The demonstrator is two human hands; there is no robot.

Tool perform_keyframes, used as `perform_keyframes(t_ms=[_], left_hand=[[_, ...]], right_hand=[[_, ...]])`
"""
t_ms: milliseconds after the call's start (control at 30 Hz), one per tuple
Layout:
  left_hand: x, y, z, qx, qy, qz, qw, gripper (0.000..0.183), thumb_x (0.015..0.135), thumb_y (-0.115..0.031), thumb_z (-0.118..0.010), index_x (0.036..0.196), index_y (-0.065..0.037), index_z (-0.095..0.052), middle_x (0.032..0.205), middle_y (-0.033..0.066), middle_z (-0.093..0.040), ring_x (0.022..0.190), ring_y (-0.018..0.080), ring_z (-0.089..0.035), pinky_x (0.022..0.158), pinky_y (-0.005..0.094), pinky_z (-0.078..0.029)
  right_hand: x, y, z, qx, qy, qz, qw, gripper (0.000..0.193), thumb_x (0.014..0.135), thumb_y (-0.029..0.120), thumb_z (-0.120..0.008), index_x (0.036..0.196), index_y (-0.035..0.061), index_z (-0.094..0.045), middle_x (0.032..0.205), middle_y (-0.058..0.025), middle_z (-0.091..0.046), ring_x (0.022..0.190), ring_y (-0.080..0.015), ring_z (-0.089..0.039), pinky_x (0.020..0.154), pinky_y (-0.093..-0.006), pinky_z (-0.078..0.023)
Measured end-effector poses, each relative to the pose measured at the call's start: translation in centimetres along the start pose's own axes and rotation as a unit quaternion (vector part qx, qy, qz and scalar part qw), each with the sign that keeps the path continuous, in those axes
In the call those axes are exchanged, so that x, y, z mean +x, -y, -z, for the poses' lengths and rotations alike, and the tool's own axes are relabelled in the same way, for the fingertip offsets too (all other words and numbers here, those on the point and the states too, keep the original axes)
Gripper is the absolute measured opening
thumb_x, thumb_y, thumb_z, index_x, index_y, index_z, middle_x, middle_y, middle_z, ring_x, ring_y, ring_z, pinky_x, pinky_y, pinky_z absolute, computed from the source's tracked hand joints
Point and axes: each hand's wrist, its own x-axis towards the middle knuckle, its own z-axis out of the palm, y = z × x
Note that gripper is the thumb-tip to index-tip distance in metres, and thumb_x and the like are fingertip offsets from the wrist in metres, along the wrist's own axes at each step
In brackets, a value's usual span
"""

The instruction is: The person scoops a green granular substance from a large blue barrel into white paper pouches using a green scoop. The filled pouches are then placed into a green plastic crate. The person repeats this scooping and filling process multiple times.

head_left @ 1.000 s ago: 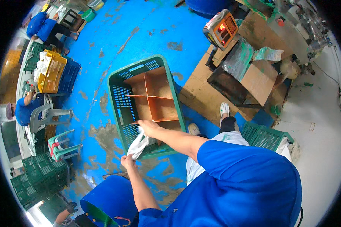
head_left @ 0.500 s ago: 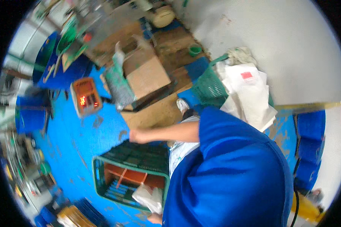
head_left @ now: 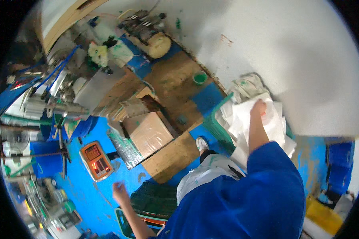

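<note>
My right hand (head_left: 259,107) reaches to the top of a stack of white bags (head_left: 241,121), which look like paper or thin plastic. Its fingers are curled on the upper bag, beside a small red mark. The stack lies in a green basket (head_left: 219,126) against the wall. My left hand (head_left: 120,194) hangs over the blue floor, loosely curled and slightly blurred, with nothing visible in it. Below it stands a dark green crate (head_left: 155,199), partly hidden by my left forearm and body.
An orange scale display (head_left: 96,161) stands left of an open cardboard box (head_left: 149,133) with plastic wrap. A green cup (head_left: 200,77) is near the wall. Blue tubs (head_left: 48,159) stand at left, a yellow container (head_left: 323,215) at lower right. A crumpled cloth (head_left: 247,85) lies behind the bags.
My right hand has moved from above the crate to the white bags. My left hand has come up from beside the white packet in the crate. The view has shifted.
</note>
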Motion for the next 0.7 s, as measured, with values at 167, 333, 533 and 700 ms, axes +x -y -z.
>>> perform_keyframes(t_ms=[167,333,533,700], left_hand=[[-0.4,-14.3,-9.5,-0.26,0.208,0.038,0.942,0.019,0.084,-0.015,-0.058,0.096,0.0,-0.06,0.082,0.0076,-0.063,0.075,0.0138,-0.056,0.069,0.0281,-0.044],[-1.1,-17.7,-13.7,-0.64,0.26,0.469,0.55,0.046,0.091,-0.044,-0.043,0.117,-0.006,-0.05,0.106,0.0101,-0.059,0.094,0.0242,-0.057,0.08,0.0412,-0.048],[5.8,-15.4,-11.3,-0.59,-0.003,0.394,0.705,0.038,0.092,-0.031,-0.047,0.11,0.001,-0.052,0.103,0.0127,-0.059,0.092,0.0248,-0.059,0.079,0.0369,-0.049],[18.4,-13.3,-11.4,-0.271,-0.163,0.117,0.942,0.035,0.09,-0.027,-0.049,0.075,0.005,-0.055,0.068,0.0133,-0.056,0.06,0.0189,-0.041,0.058,0.036,-0.038]], right_hand=[[-16.6,7.8,-0.5,0.517,0.409,-0.011,0.752,0.048,0.078,0.023,-0.062,0.117,0.002,-0.046,0.104,-0.0079,-0.053,0.096,-0.02,-0.051,0.086,-0.0322,-0.039],[-39.3,9.4,-3.2,0.189,0.675,0.014,0.713,0.039,0.087,0.029,-0.051,0.115,0.0009,-0.051,0.111,-0.0132,-0.054,0.107,-0.0239,-0.049,0.089,-0.0357,-0.038],[-45.5,17.2,-6.5,0.164,0.507,0.365,0.763,0.042,0.091,0.035,-0.044,0.08,-0.0043,-0.053,0.08,-0.0271,-0.056,0.076,-0.0429,-0.055,0.067,-0.0471,-0.042],[-42.0,28.3,-13.8,0.126,0.34,0.466,0.807,0.047,0.091,0.041,-0.039,0.081,-0.0005,-0.06,0.078,-0.0231,-0.061,0.075,-0.0405,-0.058,0.066,-0.0483,-0.044]])
